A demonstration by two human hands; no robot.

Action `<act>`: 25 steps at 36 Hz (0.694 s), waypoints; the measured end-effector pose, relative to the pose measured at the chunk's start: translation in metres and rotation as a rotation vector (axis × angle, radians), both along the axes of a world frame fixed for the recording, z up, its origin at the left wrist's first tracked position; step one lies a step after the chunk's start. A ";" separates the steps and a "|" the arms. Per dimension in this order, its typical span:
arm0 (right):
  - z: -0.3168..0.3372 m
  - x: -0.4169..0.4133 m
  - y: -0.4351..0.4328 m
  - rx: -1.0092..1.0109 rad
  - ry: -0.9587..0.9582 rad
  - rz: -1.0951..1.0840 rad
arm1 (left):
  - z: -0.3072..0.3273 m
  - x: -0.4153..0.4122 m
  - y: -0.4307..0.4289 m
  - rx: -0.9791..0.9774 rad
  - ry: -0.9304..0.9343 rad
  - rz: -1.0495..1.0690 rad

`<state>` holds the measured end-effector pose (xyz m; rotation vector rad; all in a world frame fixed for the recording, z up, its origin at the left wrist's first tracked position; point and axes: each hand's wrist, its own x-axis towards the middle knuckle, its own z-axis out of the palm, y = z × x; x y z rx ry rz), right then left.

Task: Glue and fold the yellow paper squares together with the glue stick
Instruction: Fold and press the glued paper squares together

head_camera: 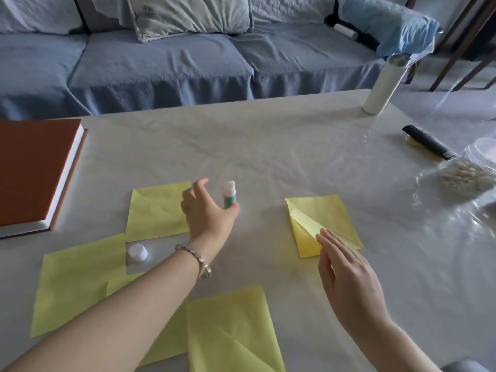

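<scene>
a: where is the green-bodied glue stick with the white glue tip [230, 196]?

b: upright and uncapped on the pale plastic-covered table [268, 146], about mid-table between the sheets; the left hand [206, 210] is right beside it, thumb tip at the tube's lower body, the other fingers loosely curled and spread, not closed round it; whether the thumb touches, i cannot tell.

a: and the sheet being worked?

b: the partly folded yellow paper square [332, 213] lies to the right, well apart from the stick; a narrow flap is turned over along a diagonal; the right hand [349, 272] presses its near corner, fingers [335, 244] straight and together.

a: which step, then?

b: my guess is the change-over between gluing and folding; the next move probably calls for a firm pinch low on the tube without tipping it, while the flap is pinned so it cannot spring up.

a: other paper?

b: a flat yellow square [155, 210] just behind the left hand, a larger yellow sheet [75, 285] under the left forearm, a creased yellow sheet [233, 326] nearest; the small white cap [137, 252] sits between the first two.

a: containers?

b: a clear plastic jar with a white lid [472, 167] at the far right holds pale seed-like bits, too blurred to name; a tall white cylindrical bottle [382, 87] at the far corner is lidded, contents hidden.
</scene>
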<state>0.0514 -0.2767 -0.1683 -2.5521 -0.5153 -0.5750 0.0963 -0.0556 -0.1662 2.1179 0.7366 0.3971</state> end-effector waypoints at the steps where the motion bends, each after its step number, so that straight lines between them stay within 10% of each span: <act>1: 0.004 -0.001 0.002 0.018 -0.024 0.029 | 0.007 -0.006 -0.006 0.012 -0.060 0.055; 8: 0.006 -0.016 0.019 -0.050 -0.074 0.365 | 0.062 -0.067 -0.023 -1.090 0.405 -0.288; 13: 0.010 -0.032 0.025 -0.086 0.204 0.552 | 0.043 -0.089 -0.008 -0.724 0.313 -0.387; 25: 0.010 -0.038 0.035 0.337 0.924 0.126 | 0.026 -0.132 0.031 -0.245 0.478 -0.854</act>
